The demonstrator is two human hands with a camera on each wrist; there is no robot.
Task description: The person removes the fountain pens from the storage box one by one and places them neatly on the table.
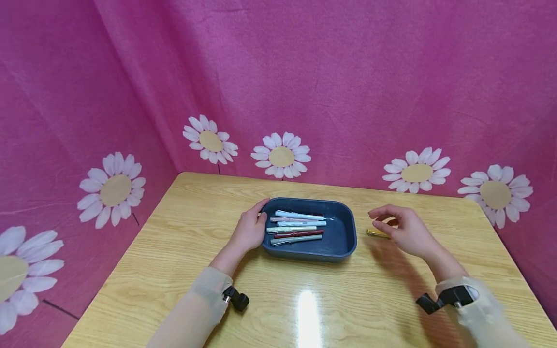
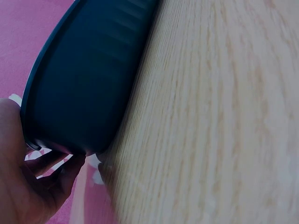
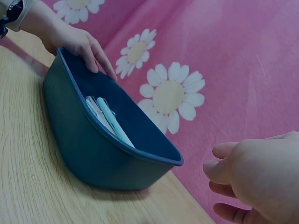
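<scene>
A dark blue rectangular bin [image 1: 339, 244] stands on the table with several pens [image 1: 300, 231] lying side by side in its left part: white, pink, cream, dark red and grey ones. My left hand [image 1: 251, 229] grips the bin's left end, its thumb at the rim and its fingers on the outer wall, as the left wrist view shows. Right of the bin, a yellow pen [image 1: 377, 234] lies on the table, partly covered by my right hand [image 1: 406, 229]. That hand hovers over it with loosely bent fingers. Nothing shows between those fingers in the right wrist view.
The light wooden table [image 1: 209, 203] carries the bin and the yellow pen. A pink curtain [image 1: 339, 96] with white daisies hangs behind its far edge and along both sides. Light glares off the wood near the front.
</scene>
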